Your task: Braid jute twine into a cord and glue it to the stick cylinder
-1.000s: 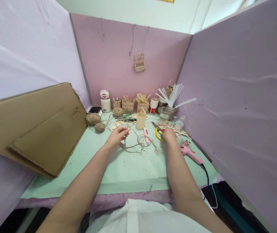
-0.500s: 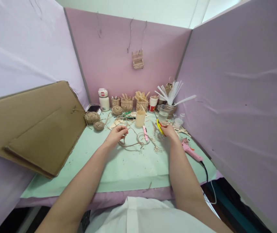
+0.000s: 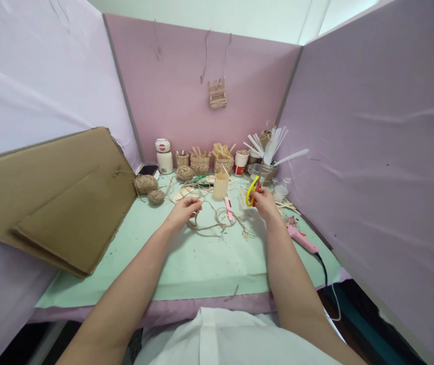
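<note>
My left hand [image 3: 187, 212] is closed in a pinch on a strand of jute twine [image 3: 209, 228]. Loose loops of that twine trail rightward over the green table cover and end in frayed strands. My right hand [image 3: 265, 202] grips a small hand tool with curved yellow and red handles [image 3: 249, 195], raised above the table; its exact kind is unclear. Between the hands lies a pink utility knife [image 3: 228, 209], partly among the twine. Just beyond it stands a pale cup made of wooden sticks [image 3: 220, 186], a stick poking out of its top.
Twine balls [image 3: 146, 184] sit at left by a leaning cardboard sheet [image 3: 65, 203]. Along the back stand a white bottle [image 3: 164, 157], stick-filled baskets [image 3: 223, 165] and a red-and-white cup [image 3: 240, 163]. A pink glue gun [image 3: 302, 239] with its cord lies at right, near white glue sticks [image 3: 276, 144].
My right hand has turned and lifted the yellow-and-red tool slightly, so more of its handles shows. My left hand stays in place on the twine.
</note>
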`<state>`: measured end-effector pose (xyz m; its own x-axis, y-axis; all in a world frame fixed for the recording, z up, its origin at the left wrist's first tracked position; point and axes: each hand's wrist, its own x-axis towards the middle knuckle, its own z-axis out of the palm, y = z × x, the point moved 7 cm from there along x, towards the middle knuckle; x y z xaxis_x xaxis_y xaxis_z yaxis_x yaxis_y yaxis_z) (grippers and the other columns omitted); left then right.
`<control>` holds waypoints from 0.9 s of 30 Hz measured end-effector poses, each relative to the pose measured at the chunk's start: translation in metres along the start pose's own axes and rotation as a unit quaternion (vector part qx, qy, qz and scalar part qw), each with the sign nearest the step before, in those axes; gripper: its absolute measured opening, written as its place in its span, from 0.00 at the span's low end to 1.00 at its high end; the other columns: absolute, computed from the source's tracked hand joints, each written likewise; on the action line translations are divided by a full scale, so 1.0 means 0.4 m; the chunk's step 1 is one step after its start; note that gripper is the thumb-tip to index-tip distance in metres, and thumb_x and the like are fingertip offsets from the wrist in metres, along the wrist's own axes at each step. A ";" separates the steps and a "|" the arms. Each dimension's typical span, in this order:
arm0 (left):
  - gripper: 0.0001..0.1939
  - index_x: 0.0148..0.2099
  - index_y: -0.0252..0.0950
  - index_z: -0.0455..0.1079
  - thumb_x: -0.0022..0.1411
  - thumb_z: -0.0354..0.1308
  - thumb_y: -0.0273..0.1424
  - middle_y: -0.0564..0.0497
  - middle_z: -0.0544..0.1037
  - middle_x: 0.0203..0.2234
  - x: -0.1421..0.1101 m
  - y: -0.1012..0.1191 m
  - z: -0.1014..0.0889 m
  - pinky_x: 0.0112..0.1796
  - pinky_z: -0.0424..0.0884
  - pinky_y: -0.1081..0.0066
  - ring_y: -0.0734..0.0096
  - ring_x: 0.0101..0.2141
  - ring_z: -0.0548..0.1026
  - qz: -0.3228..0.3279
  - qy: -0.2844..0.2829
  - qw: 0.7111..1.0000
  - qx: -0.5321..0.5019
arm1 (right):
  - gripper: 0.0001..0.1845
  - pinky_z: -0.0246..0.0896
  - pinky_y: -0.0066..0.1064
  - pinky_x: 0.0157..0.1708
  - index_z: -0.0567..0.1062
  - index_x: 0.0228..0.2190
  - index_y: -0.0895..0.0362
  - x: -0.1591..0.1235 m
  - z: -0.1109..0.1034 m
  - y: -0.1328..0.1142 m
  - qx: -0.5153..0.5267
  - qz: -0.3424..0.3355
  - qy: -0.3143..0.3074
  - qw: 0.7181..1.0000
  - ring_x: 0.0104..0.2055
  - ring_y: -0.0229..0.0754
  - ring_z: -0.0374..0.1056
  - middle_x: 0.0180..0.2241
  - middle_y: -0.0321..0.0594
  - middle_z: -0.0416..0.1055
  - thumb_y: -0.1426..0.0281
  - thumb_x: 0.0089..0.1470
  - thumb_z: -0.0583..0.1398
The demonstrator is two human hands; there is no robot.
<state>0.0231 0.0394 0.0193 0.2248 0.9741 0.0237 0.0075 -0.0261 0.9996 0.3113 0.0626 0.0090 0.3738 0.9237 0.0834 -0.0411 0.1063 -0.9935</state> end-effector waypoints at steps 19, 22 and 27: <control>0.18 0.28 0.32 0.70 0.35 0.69 0.37 0.55 0.71 0.20 0.018 -0.030 -0.090 0.28 0.65 0.74 0.79 0.22 0.66 0.033 0.195 0.970 -0.140 | 0.23 0.48 0.24 0.14 0.63 0.29 0.55 -0.318 0.329 -0.012 0.020 0.125 -0.389 0.912 0.16 0.30 0.52 0.19 0.28 0.58 0.48 0.48 0.56; 0.15 0.28 0.31 0.72 0.37 0.68 0.34 0.54 0.72 0.20 0.020 -0.033 -0.108 0.28 0.66 0.74 0.79 0.22 0.67 0.042 0.236 0.959 -0.149 | 0.21 0.48 0.23 0.13 0.62 0.29 0.55 -0.348 0.337 0.018 -0.043 0.142 -0.404 0.903 0.15 0.30 0.52 0.18 0.27 0.57 0.50 0.48 0.58; 0.13 0.30 0.30 0.73 0.41 0.66 0.33 0.53 0.73 0.20 0.021 -0.034 -0.130 0.29 0.67 0.74 0.79 0.23 0.68 0.060 0.270 0.951 -0.142 | 0.22 0.50 0.23 0.13 0.61 0.27 0.55 -0.329 0.316 0.045 -0.137 0.137 -0.381 0.904 0.16 0.30 0.53 0.19 0.29 0.58 0.50 0.46 0.60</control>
<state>-0.0256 0.0598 0.0067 -0.3253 0.9433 0.0655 -0.2663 -0.1578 0.9509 0.1443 -0.0105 -0.0100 -0.3664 0.8982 -0.2428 0.2351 -0.1631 -0.9582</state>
